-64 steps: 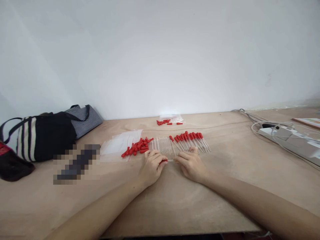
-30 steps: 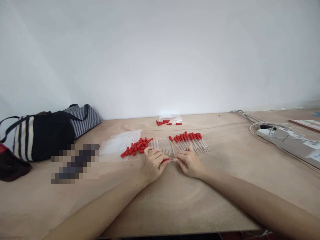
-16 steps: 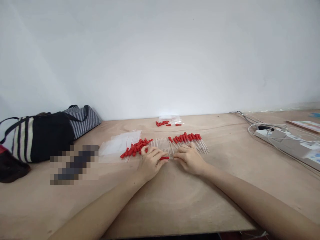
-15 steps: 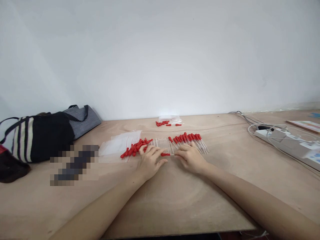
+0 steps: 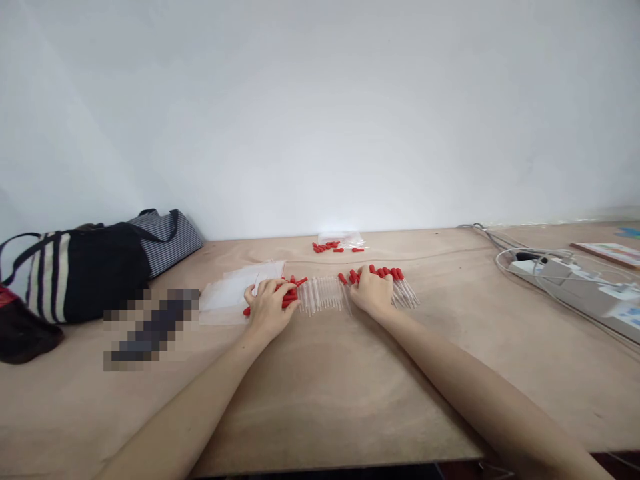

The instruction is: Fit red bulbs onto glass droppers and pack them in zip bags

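My left hand lies over a pile of red rubber dropper bulbs, fingers curved and spread, thumb apart; the bulbs under the palm are hidden. My right hand reaches in among a row of droppers, glass tubes with red bulbs fitted on their far ends. Its fingers are curled downward, and the hand itself hides what they hold. Between the hands, bare glass tubes lie side by side, and one dropper with a red bulb rests at their right end.
Clear plastic bags lie left of the bulbs. Near the wall sit more red bulbs beside another plastic bag. A black striped bag stands at left. Power strips with white cables are at right. The table's front edge runs below.
My hands have moved apart. The left went left onto the bulb pile; the right moved slightly up to the dropper row. The red bulb and tube between them no longer lie there.
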Demonstrator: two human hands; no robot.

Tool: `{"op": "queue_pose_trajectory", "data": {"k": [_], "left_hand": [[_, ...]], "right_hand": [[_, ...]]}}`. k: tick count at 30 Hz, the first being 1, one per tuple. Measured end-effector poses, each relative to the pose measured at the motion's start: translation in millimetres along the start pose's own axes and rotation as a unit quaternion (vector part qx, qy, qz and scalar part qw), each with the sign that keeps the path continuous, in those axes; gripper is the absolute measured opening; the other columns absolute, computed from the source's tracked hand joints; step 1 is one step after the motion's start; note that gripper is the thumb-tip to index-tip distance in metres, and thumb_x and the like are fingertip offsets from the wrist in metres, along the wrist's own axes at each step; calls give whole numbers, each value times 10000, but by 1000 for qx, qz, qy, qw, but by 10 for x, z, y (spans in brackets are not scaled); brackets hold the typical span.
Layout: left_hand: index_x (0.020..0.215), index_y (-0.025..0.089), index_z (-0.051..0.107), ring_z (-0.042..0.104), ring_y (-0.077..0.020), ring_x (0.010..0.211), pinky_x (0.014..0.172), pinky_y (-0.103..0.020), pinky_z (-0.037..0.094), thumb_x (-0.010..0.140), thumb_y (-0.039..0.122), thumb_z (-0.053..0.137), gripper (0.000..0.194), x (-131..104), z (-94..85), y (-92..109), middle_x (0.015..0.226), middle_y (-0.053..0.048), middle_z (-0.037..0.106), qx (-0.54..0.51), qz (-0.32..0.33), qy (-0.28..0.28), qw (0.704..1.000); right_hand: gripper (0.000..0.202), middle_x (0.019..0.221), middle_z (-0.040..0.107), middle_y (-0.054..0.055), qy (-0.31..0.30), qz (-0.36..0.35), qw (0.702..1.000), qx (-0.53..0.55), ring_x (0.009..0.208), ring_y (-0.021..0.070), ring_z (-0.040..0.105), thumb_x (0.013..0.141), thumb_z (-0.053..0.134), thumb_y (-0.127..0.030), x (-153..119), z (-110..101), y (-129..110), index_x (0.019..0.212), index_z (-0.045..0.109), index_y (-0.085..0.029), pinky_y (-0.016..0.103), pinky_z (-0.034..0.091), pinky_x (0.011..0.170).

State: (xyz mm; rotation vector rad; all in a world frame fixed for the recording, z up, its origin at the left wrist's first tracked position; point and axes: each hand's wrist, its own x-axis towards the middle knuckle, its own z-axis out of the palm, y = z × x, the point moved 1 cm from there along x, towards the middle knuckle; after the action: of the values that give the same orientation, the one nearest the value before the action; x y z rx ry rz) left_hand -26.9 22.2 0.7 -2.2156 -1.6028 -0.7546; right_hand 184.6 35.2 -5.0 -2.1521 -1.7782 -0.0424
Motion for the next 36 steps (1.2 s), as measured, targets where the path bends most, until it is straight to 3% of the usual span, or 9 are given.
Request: {"op": "queue_pose_trajectory", "data": {"k": [7, 11, 21, 25, 29, 36], "left_hand": [[851, 257, 614, 455, -266, 971, 854, -495, 184, 663, 349, 629, 210, 18, -8, -54, 991, -58, 588, -4, -12, -12, 1000], [794, 262, 630, 456, -258, 944, 800, -472, 230, 667, 318, 630, 139, 21, -5, -93, 964, -55, 585, -13, 1, -27, 1000], [737, 240, 625, 452, -247, 923, 785, -445, 244, 706, 285, 597, 61, 21, 78, -138, 922, -46, 579, 1, 23, -34, 999], [796, 231, 612, 448, -248, 943, 785, -438, 252, 725, 299, 573, 106, 42, 93, -131, 959, -59, 575, 6, 21, -19, 1000], [853, 245, 620, 444, -250, 956, 792, -444, 254, 767, 314, 513, 153, 163, 111, -115, 1000, -68, 565, 14, 11, -4, 1000], [787, 249, 647, 428, -272, 990, 828, -493, 222, 753, 325, 518, 154, 440, 258, -71, 1010, -82, 567, 43, 30, -53, 997]], "right_hand": [[223, 791, 637, 96, 34, -69, 997, -3, 752, 225, 564, 767, 390, -291, -67, -15, -13, 773, 570, -159, 378, 206, 728], [209, 701, 636, 95, -12, -93, 995, -19, 707, 222, 572, 719, 434, -253, -111, -17, -90, 639, 600, -154, 384, 222, 715], [199, 727, 651, 124, -55, -85, 994, -43, 681, 225, 585, 707, 458, -229, -60, 40, -169, 667, 632, -142, 397, 220, 741], [215, 739, 649, 133, -56, -91, 993, -43, 690, 222, 578, 725, 444, -217, -80, 25, -184, 685, 635, -128, 382, 228, 733], [242, 787, 638, 143, -18, -134, 990, -32, 754, 240, 555, 757, 413, -242, -167, -67, -116, 715, 612, -112, 361, 242, 697], [177, 726, 618, 64, 81, -298, 951, 18, 725, 177, 512, 824, 378, -231, -356, -128, 273, 755, 515, -143, 336, 218, 744]]}}
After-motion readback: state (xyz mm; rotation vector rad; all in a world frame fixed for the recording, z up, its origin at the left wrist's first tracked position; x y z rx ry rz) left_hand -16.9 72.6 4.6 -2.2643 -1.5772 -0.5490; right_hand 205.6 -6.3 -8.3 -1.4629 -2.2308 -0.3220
